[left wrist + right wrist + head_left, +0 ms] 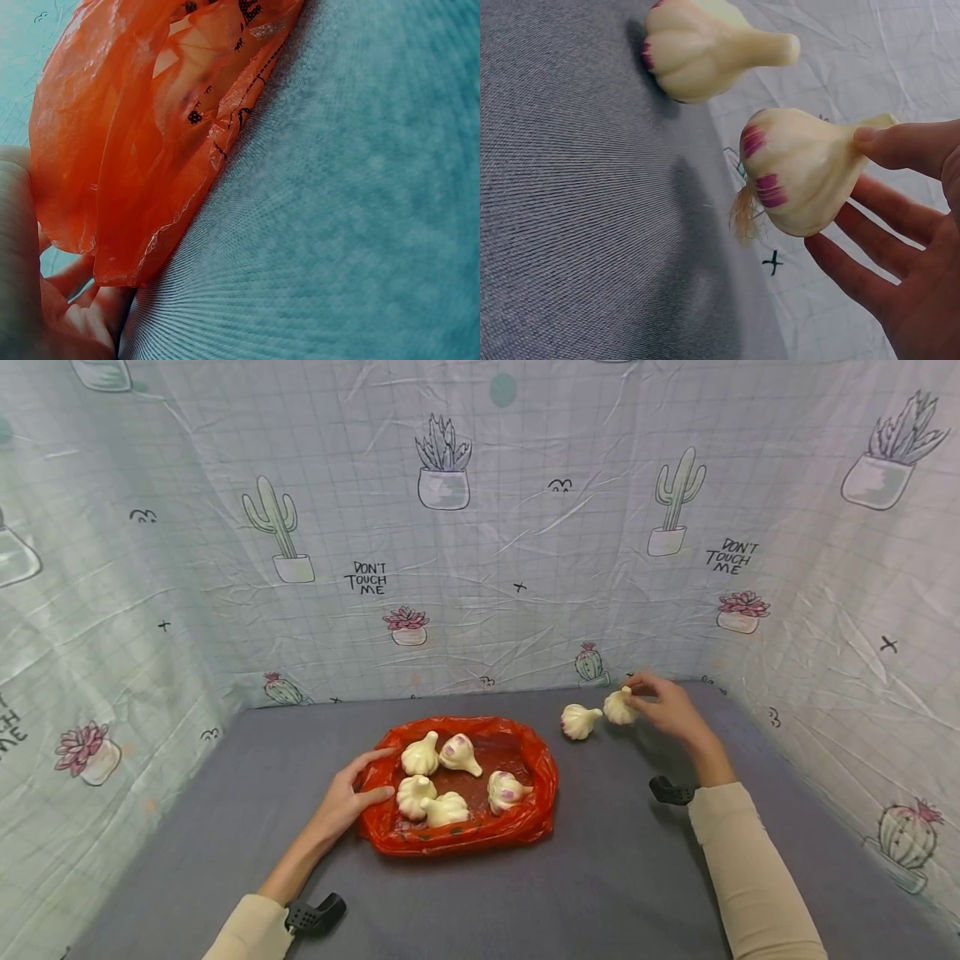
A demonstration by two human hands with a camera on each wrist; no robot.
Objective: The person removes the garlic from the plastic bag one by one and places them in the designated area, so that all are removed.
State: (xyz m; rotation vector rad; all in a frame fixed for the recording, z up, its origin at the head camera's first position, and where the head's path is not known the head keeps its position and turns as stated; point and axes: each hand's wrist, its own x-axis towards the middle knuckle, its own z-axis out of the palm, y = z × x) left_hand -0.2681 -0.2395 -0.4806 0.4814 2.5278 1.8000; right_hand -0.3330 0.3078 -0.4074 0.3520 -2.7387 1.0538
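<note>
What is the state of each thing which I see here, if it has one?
Bag: open, film crumpled.
Five bulbs: inside bag.
Loose bulb: lying on table.
Held bulb: raised off table.
Left hand: touching bag's left side.
Right hand: holding held bulb.
Cloth: hanging, creased.

Bag (543,772) on table (622,877), five garlic bulbs (447,810) inside.

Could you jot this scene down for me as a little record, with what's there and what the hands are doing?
Container: red plastic bag, spread open
Inside it: five garlic bulbs
Left hand: touches the bag's left edge
Right hand: pinches another bulb near its stem
Beside the held bulb: a loose bulb
Surface: grey tabletop
Backdrop: cactus-print sheet
</note>
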